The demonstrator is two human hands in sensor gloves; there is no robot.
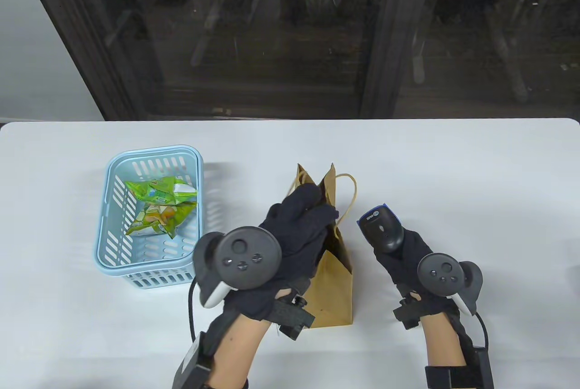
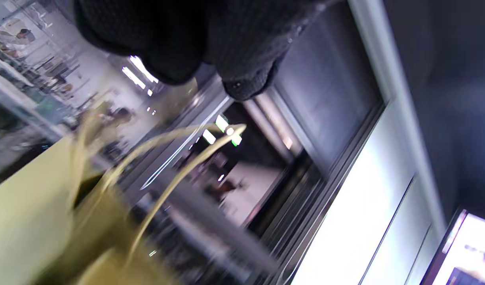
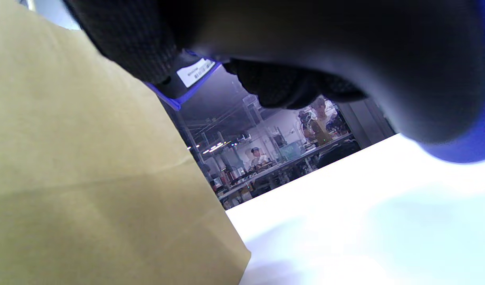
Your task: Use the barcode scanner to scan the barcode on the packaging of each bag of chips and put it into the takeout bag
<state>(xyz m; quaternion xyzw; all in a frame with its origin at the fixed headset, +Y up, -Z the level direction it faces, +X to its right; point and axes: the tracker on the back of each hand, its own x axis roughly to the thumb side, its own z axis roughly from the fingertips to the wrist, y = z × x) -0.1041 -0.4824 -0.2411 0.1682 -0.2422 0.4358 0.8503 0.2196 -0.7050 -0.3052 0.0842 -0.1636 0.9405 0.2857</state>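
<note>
The right hand [image 1: 410,255] is wrapped around the handle of the barcode scanner [image 1: 382,225], fingers curled tight on it, with the scanner's dark head pointing away from the person and hovering just to the right of the paper bag [image 1: 333,271]. In the right wrist view the scanner [image 3: 345,59] fills the top of the frame, a small white label on its underside, and the brown side of the bag [image 3: 88,178] stands close on the left. The left hand [image 1: 290,235] is at the open mouth of the bag, its fingers [image 1: 312,208] reaching over the top edge; whether they pinch the paper or hold anything inside cannot be told. In the left wrist view the fingertips [image 2: 246,83] hang above the bag's thin handles [image 2: 179,158]. The bag stands upright near the middle of the white table [image 1: 453,171]. To its left sits a light blue basket [image 1: 149,266], and two green bags of chips [image 1: 161,208] lie inside it, one on top of the other.
</note>
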